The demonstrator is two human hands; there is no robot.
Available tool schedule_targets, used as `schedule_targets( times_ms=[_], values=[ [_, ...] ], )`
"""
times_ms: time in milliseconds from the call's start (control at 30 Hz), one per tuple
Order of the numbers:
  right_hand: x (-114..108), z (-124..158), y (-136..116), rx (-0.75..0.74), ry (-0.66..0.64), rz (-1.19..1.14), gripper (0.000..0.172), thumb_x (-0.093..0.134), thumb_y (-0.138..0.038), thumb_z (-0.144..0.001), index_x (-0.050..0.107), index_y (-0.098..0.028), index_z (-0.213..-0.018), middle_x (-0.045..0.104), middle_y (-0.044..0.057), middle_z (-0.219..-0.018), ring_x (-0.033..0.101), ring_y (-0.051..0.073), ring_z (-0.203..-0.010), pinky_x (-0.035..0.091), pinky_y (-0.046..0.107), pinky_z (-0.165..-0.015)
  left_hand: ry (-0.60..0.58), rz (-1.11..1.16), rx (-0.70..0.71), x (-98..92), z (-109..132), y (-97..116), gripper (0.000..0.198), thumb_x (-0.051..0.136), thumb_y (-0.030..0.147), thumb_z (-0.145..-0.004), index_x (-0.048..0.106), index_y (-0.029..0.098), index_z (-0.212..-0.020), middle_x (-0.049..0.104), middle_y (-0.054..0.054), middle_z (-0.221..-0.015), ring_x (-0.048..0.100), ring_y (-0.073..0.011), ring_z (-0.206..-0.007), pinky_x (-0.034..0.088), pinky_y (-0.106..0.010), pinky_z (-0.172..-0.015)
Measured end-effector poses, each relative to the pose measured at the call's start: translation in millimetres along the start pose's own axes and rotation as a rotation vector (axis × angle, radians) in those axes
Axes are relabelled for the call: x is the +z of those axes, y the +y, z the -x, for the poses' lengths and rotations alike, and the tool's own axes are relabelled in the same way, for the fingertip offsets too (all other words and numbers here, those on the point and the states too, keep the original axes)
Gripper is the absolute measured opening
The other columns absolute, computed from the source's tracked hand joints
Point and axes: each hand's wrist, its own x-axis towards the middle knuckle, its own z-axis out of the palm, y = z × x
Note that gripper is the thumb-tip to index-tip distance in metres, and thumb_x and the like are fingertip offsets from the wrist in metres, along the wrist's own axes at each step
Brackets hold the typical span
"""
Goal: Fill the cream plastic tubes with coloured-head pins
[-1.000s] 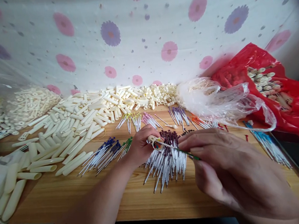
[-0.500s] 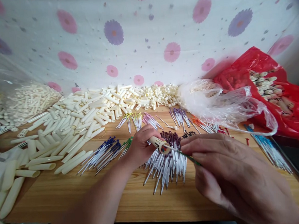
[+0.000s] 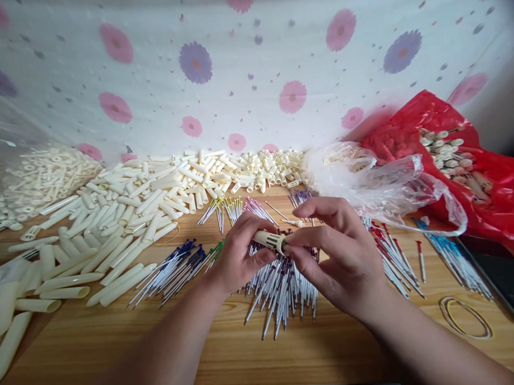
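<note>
Clamped between thumb and curled fingers, a cream slotted barrel (image 3: 267,239) sits in the person's left hand (image 3: 239,255), tipped with its open mouth toward the right hand (image 3: 343,254). That right hand's thumb and index finger come together at the mouth, where a speck of green shows inside; from where I stand I cannot tell whether they pinch anything. Both hands are above the fan of dark-capped refills (image 3: 286,293) on the wooden table (image 3: 232,346), with blue-capped refills (image 3: 174,268) to the left. I'd say this step wants a steady left grip, kept back from the rim, the mouth turned to the eye, and light, straight fingertip pressure, since slanted pushing could bend a slim refill.
</note>
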Motion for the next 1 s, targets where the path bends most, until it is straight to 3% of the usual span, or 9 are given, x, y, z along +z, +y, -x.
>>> schedule_targets(
  times_ms=[100,333,533,633,733,833,900,933,1000],
  values=[
    [1.5,1.4,4.0,0.017,0.01,-0.01,0.011,0.064,-0.011,-0.076,0.062,-0.021,-0.081,0.049,0.006,-0.105,0.053,0.02,-0.1,0.048,0.04,-0.084,0.013,-0.037,0.013,-2.0,0.4,0.5,0.05,0.037,0.059,-0.088,0.061,0.017,-0.099,0.056,-0.008,-0.092,0.052,-0.0213,-0.092,0.041,-0.032,-0.081],
    [6.5,1.5,7.2,0.076,0.01,-0.018,0.011,0.06,-0.01,-0.08,0.062,-0.02,-0.084,0.05,0.006,-0.101,0.052,0.019,-0.097,0.045,0.039,-0.084,0.15,-0.218,-0.02,2.6,2.4,1.3,0.05,0.037,0.06,-0.087,0.062,0.017,-0.09,0.051,-0.006,-0.089,0.052,-0.0198,-0.085,0.043,-0.032,-0.076],
    [23.7,10.6,6.7,0.244,0.112,-0.216,0.015,0.059,-0.011,-0.083,0.066,-0.023,-0.089,0.056,0.005,-0.101,0.054,0.019,-0.1,0.043,0.038,-0.085,0.294,-0.374,0.009,4.2,4.3,1.2,0.048,0.039,0.06,-0.086,0.062,0.017,-0.088,0.052,-0.006,-0.087,0.052,-0.0201,-0.083,0.043,-0.034,-0.074],
    [27.2,14.9,6.5,0.308,0.079,-0.452,0.023,0.057,-0.013,-0.085,0.068,-0.029,-0.098,0.057,0.005,-0.112,0.052,0.021,-0.11,0.042,0.043,-0.091,0.333,-0.393,0.018,2.3,4.6,0.9,0.048,0.039,0.059,-0.086,0.062,0.017,-0.088,0.052,-0.007,-0.087,0.052,-0.0208,-0.084,0.042,-0.035,-0.075],
    [24.0,14.8,12.3,0.333,0.023,-0.66,0.022,0.059,-0.017,-0.085,0.071,-0.03,-0.098,0.057,0.005,-0.118,0.051,0.022,-0.114,0.042,0.046,-0.096,0.342,-0.336,0.01,2.6,4.0,1.4,0.05,0.039,0.061,-0.085,0.062,0.017,-0.086,0.052,-0.006,-0.086,0.051,-0.0204,-0.083,0.042,-0.034,-0.074],
    [21.3,8.0,31.1,0.366,0.211,-0.762,0.016,0.058,-0.022,-0.084,0.072,-0.027,-0.089,0.061,0.005,-0.107,0.057,0.021,-0.105,0.045,0.045,-0.094,0.298,-0.118,-0.003,8.7,4.2,2.9,0.049,0.04,0.062,-0.085,0.061,0.017,-0.082,0.052,-0.004,-0.08,0.05,-0.0178,-0.077,0.04,-0.031,-0.07],
    [26.8,-0.3,49.3,0.422,0.316,-0.752,0.016,0.054,-0.025,-0.087,0.07,-0.028,-0.09,0.063,0.002,-0.095,0.062,0.016,-0.089,0.051,0.039,-0.084,0.254,0.099,-0.043,15.3,5.7,5.1,0.049,0.038,0.06,-0.088,0.057,0.017,-0.073,0.05,-0.002,-0.071,0.048,-0.0155,-0.07,0.038,-0.029,-0.066],
    [33.3,-5.2,58.2,0.439,0.255,-0.695,0.016,0.052,-0.026,-0.088,0.068,-0.028,-0.092,0.064,0.001,-0.091,0.063,0.014,-0.082,0.052,0.035,-0.078,0.205,0.218,-0.065,18.5,6.7,6.7,0.049,0.037,0.06,-0.088,0.054,0.017,-0.071,0.048,-0.001,-0.068,0.046,-0.0141,-0.066,0.037,-0.028,-0.063],
    [54.2,-15.6,70.9,0.378,-0.092,-0.499,0.016,0.052,-0.026,-0.088,0.067,-0.026,-0.095,0.067,0.001,-0.087,0.064,0.012,-0.078,0.052,0.028,-0.07,0.093,0.432,-0.083,23.4,8.9,11.1,0.05,0.04,0.062,-0.086,0.051,0.017,-0.068,0.042,0.002,-0.061,0.039,-0.0111,-0.057,0.032,-0.026,-0.055]
  ],
)
